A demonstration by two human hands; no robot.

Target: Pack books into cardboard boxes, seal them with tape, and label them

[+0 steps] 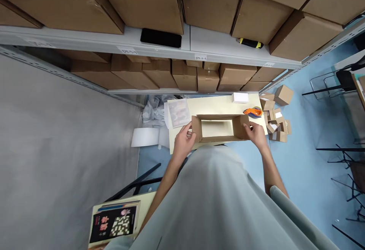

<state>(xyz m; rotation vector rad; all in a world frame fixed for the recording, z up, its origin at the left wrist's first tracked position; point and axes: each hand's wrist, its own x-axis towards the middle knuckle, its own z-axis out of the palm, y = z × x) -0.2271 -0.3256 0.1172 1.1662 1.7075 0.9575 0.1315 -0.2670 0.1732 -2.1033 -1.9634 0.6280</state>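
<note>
Between my hands stands a cardboard box (241, 127), long and narrow and open at the top. A pale yellow surface like the table's shows inside its walls. My left hand (184, 140) pinches the box's left end with thumb and fingers. At the opposite end, my right hand (256, 134) grips the right edge. Just past that end lies an orange tape dispenser (253, 112). A clear plastic bag with pinkish contents (179, 112) is near my left hand. Behind the box is a small white box (240, 97).
The pale yellow table (208, 106) stands under a grey shelf (211, 45) stacked with cartons. On the shelf lie a black phone (161, 38) and a yellow-black cutter (251, 43). Small cartons (278, 124) are heaped at right. A white foam roll (145, 137) is at left.
</note>
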